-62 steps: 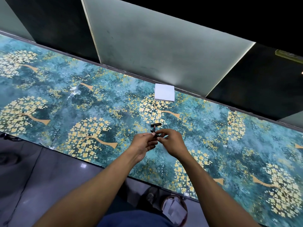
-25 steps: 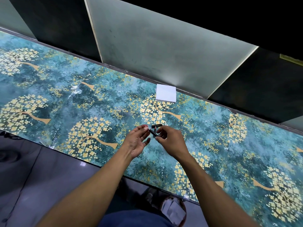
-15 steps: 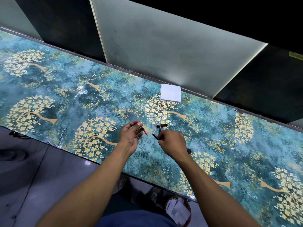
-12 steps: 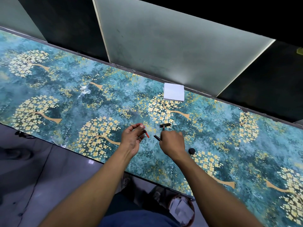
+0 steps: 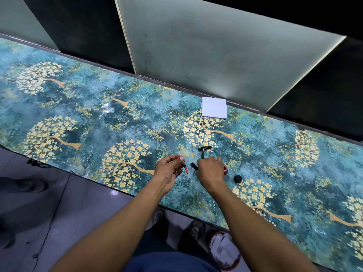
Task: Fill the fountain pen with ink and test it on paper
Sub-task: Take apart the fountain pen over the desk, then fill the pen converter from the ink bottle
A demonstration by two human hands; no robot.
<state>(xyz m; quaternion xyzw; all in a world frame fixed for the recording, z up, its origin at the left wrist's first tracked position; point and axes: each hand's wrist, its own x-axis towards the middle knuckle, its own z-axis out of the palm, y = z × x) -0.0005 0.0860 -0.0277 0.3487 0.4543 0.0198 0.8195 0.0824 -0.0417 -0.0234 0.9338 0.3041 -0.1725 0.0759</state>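
My left hand [image 5: 170,169] pinches a thin pen part with a red end [image 5: 185,170] just above the table. My right hand [image 5: 211,169] is knuckles up beside it, closed on a black pen barrel [image 5: 194,165] whose tip sticks out to the left. A short dark piece [image 5: 202,154] pokes out beyond its fingers. The black pen cap [image 5: 205,148] with its clip lies flat just past both hands. A small pinkish ink bottle [image 5: 225,169] stands half hidden behind my right hand, and its black lid [image 5: 237,178] lies to its right. A white paper pad [image 5: 214,110] rests at the table's far edge.
The long table [image 5: 98,122] has a teal cover with golden trees. Frosted and dark wall panels [image 5: 206,48] rise right behind it. The near table edge runs just below my wrists, with grey floor [image 5: 39,213] and my shoes beneath.
My hands were joined on the pen and have pulled apart. The left hand now holds the red-ended part on its own. The view shifted, bringing the ink bottle and lid into sight.
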